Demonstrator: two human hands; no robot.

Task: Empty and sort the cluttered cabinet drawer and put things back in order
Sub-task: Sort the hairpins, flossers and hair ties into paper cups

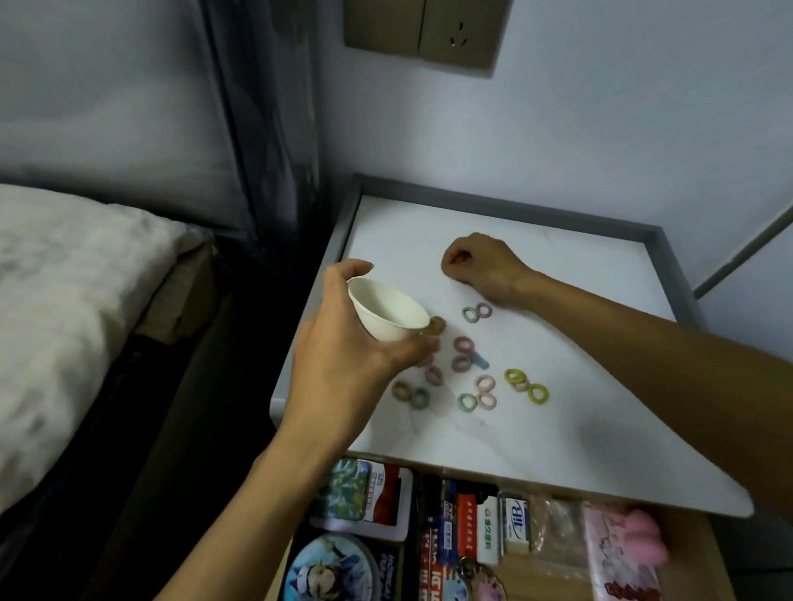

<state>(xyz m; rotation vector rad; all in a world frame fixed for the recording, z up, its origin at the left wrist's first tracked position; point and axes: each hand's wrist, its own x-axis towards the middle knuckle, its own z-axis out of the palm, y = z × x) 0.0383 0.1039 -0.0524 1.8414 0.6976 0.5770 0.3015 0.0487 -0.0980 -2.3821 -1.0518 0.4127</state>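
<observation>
Gripping a small white cup [385,308] in the left hand [341,354]: fingers curled under its base, thumb arched over the rim, cup tipped so that the mouth faces up and left. Just past the fingertips, and partly under them, a scatter of pastel hair ties [463,357] lying flat on the white cabinet top [586,379], some in touching pairs, one olive tie right against the cup's lower edge. Beyond the cup and to its right, the right hand [478,268] resting on the top with fingers curled tight into the palm. Cannot tell whether anything is pinched inside. Below both wrists, the open drawer [697,571], still holding a round picture tin [332,585], a row of lighters [469,521] and a soft pink thing [645,535]. Off to the left of the gripping hand, a bed [47,309].
</observation>
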